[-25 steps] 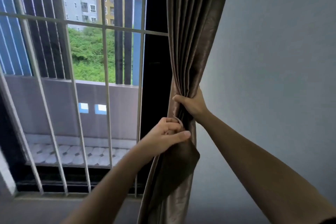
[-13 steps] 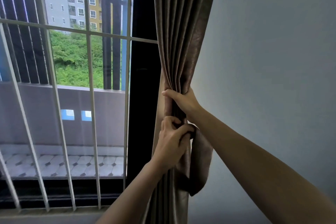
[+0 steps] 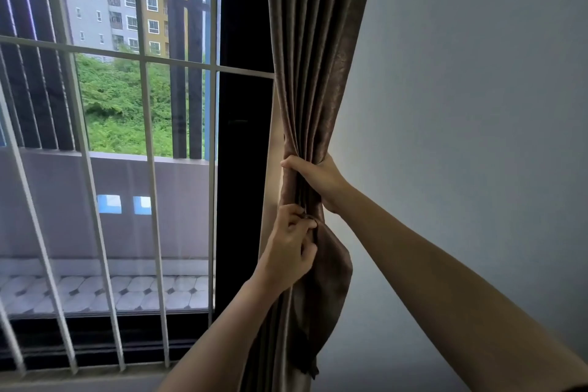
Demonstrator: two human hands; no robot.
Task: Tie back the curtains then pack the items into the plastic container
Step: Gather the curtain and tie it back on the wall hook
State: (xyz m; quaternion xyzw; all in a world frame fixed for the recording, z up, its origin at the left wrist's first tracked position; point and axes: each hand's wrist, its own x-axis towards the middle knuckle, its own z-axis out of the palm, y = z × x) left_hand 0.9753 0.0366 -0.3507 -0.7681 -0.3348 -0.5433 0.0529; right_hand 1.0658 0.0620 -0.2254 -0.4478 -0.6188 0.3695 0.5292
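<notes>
Mid-tie, I have both hands on the curtain, gathered beside the window frame.
Leftmost, my left hand pinches the loose tieback strip; my right hand wraps the bunch. If either grip slackens, I judge the pleats spill out. No container in view.

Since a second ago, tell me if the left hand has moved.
Yes. The left hand has closed in rightward onto the curtain, just under the right hand, which stays clamped around the bunch.
</notes>
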